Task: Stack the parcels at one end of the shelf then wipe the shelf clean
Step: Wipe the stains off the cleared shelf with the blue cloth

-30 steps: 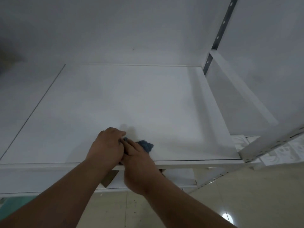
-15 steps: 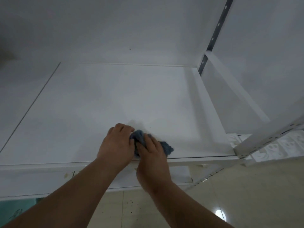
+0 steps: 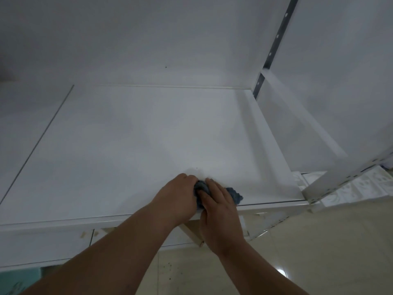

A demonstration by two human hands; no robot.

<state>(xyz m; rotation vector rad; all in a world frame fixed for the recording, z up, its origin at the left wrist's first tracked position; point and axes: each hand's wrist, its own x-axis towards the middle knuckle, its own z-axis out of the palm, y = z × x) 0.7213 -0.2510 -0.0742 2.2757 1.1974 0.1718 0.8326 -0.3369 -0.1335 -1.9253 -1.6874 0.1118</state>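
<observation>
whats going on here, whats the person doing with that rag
A person is wiping a white shelf. Both hands are on a bunched blue cloth near the shelf's front edge, toward its right end: the left hand is curled over one side, and the right hand presses on it with fingers laid over the top. No parcels show on the visible part of the shelf. Tiled floor lies below.

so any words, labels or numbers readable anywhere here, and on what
None can be read. The white shelf, the blue cloth under both hands and the slotted upright carry no print. The embossed white panels at right show only a pattern, too blurred to read.
</observation>
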